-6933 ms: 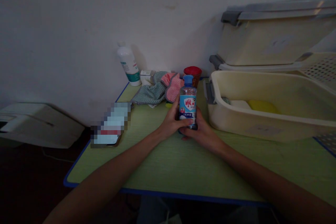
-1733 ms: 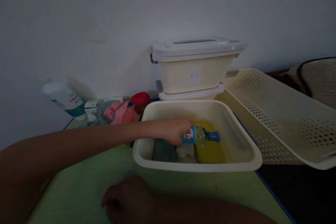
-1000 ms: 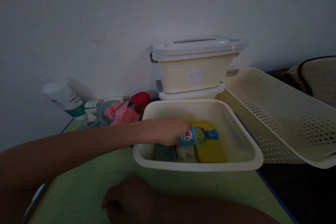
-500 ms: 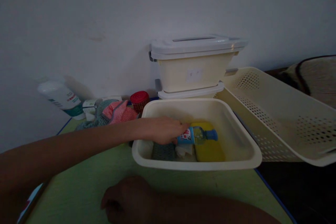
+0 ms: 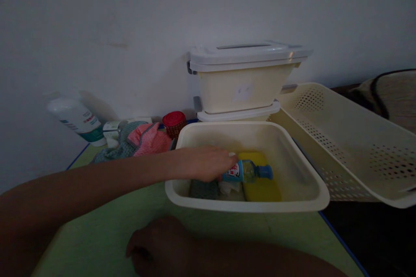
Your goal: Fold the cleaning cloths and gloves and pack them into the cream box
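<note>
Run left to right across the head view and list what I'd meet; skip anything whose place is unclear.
White bottle, pink and grey cloth, red container, left hand, blue-capped bottle, perforated basket.

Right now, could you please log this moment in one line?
left hand: on bottle; right hand: loosely curled; bottle: sideways in tub

Left hand (image 5: pixel 208 163), right hand (image 5: pixel 164 244) — bare; forearms (image 5: pixel 110 178) likewise
</note>
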`<state>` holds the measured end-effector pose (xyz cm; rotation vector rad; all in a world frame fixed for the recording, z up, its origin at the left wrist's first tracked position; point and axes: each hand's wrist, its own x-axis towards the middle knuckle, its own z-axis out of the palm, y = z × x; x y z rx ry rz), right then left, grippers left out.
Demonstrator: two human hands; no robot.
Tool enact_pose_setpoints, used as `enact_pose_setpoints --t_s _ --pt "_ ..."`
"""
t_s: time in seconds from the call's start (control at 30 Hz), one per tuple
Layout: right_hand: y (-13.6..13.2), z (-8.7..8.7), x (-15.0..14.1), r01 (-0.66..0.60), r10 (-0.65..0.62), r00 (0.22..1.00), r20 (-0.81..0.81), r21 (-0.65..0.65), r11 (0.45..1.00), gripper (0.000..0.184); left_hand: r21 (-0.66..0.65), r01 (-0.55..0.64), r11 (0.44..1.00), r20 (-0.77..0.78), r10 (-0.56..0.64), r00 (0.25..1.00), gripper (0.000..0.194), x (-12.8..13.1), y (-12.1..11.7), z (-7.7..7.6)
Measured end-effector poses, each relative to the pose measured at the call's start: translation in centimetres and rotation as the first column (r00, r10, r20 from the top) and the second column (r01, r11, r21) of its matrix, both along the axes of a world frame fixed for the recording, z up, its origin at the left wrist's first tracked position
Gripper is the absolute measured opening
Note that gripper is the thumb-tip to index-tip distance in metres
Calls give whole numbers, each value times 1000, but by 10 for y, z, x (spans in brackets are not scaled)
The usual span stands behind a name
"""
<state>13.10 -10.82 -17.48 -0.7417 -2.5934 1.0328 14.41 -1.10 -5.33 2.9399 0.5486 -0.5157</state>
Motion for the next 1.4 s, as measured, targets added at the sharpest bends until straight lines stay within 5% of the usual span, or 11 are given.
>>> enact_pose_setpoints --t_s 0.43,0.9,1.27,1.4 --pt "0 0 0 -13 14 1000 -7 28 1000 24 0 -18 1000 -155 18 988 36 19 3 3" --pt "0 0 0 -3 3 1000 -24 35 999 20 -16 -70 997 -157 66 985 44 20 4 7" --pt "0 -1 -2 35 -35 999 -5 74 997 19 -79 -42 996 -22 41 999 23 11 10 -2" --pt "0 8 2 -28 25 999 21 191 981 20 -26 -84 996 -32 83 996 22 7 3 2"
